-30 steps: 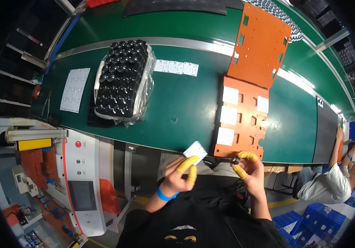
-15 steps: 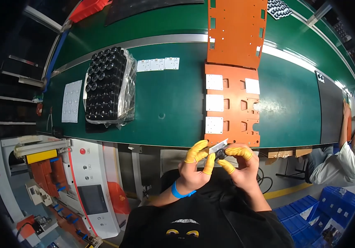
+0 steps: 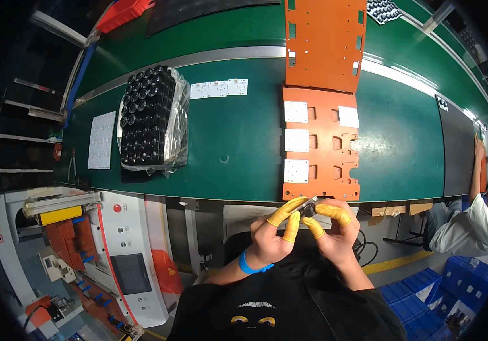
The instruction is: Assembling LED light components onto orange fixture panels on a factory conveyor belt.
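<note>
Just off the table's near edge, both my hands meet with yellow finger covers on several fingers. My left hand pinches a small thin white board, seen nearly edge-on. Against its underside is a small black round part, a lens by its look, gripped by the fingers of my right hand. Whether board and black part are joined cannot be made out. Beyond my hands lies an orange fixture plate with cutouts, carrying several white square boards.
At the left, a bagged black tray of round lenses stands beside a white panel sheet. A row of white boards lies further back. A machine with a screen is lower left. Another person's arm is far right.
The white board has tipped from showing its flat face to nearly edge-on. My left fingertips have closed in along it, and the hands have come closer together.
</note>
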Demonstrator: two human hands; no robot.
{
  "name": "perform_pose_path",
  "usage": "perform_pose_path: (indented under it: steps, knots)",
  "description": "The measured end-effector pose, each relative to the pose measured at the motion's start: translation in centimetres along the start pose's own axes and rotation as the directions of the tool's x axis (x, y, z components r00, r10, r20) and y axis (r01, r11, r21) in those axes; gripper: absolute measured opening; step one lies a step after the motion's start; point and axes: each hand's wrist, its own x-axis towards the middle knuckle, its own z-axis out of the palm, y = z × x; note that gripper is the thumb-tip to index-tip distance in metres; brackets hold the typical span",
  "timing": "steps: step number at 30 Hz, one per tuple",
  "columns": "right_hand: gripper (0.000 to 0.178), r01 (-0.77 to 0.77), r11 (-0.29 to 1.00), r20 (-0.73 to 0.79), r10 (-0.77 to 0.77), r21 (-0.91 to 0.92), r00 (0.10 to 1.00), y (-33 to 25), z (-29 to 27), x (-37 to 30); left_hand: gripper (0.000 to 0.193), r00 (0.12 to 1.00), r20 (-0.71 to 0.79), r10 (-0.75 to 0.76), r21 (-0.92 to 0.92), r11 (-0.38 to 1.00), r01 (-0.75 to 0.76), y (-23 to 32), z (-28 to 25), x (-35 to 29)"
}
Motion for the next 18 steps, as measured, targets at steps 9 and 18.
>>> perform_pose_path:
  steps: [9,18]
  knots:
    - [0.031,0.197,0.974,0.002,-0.198,-0.111,0.98,-0.22,0.25,0.2,0.028,0.999,0.04,0.024,-0.004,1.0,-0.024,0.07,-0.26,0.33]
    - [0.035,0.276,0.933,0.005,-0.282,-0.232,0.959,-0.86,0.51,0.35,0.028,0.996,0.066,0.061,0.099,0.993,-0.068,0.43,-0.42,0.5]
